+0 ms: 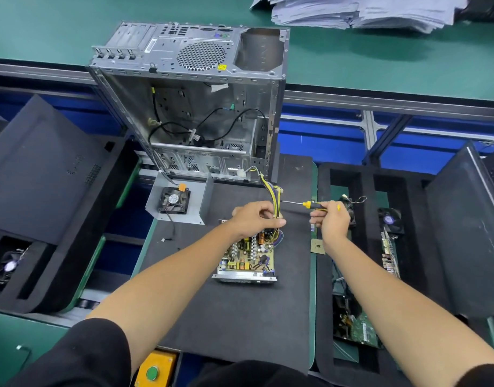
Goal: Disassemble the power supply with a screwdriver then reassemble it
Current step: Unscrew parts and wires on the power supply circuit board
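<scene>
While left hand [254,219] pinches cables [276,202], right hand [331,222] grips screwdriver [310,204].

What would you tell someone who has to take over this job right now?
Left hand pinches the wire bundle above the open power supply.
Right hand grips the screwdriver, its tip pointing left toward the wires.
The cover, with its fan, lies off to the left on the mat, in front of the PC case.
Done: cover is off, board exposed.
Left: any further disassembly, then put the cover back and screw it shut.
</scene>
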Motion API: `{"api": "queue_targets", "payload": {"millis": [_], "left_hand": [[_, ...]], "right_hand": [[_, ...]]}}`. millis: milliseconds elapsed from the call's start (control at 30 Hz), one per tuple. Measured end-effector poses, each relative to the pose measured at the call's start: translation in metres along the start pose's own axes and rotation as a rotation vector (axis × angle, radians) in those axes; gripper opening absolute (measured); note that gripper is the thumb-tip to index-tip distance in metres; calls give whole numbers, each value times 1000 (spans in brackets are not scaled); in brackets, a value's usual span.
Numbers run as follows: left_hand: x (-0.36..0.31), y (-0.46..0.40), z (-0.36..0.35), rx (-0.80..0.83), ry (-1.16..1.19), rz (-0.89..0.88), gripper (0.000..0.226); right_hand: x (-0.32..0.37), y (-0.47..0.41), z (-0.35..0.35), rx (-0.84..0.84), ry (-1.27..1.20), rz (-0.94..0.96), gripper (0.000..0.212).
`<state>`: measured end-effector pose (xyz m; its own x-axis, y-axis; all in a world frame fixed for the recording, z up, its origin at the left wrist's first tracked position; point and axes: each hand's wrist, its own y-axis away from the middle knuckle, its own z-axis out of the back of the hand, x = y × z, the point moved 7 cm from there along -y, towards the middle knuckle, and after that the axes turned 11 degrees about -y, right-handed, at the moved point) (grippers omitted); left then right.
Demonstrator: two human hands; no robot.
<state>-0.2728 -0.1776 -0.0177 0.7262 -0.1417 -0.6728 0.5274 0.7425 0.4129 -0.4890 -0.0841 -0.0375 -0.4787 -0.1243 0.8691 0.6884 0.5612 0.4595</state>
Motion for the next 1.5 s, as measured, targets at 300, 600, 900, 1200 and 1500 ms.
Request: {"api": "queue_targets", "payload": {"millis": [300,600,900,1200,1500], "left_hand": [[4,18,8,-113,223,-22,39],[33,47,37,-359,-37,-5,23],[79,68,32,-472,-152,465,72],[90,89,-7,-218,-49,799,93],[65,85,-16,-153,-287,444,118]], "right_hand": [[-27,13,-19,-1,-66,-135,12],[-36,19,-31,14,-92,-179,14],[-32,15,-32,13,-58,-140,11],[-25,12,-37,29,-51,-119,12],[-20,15,-43,56,-44,-116,12]]}}
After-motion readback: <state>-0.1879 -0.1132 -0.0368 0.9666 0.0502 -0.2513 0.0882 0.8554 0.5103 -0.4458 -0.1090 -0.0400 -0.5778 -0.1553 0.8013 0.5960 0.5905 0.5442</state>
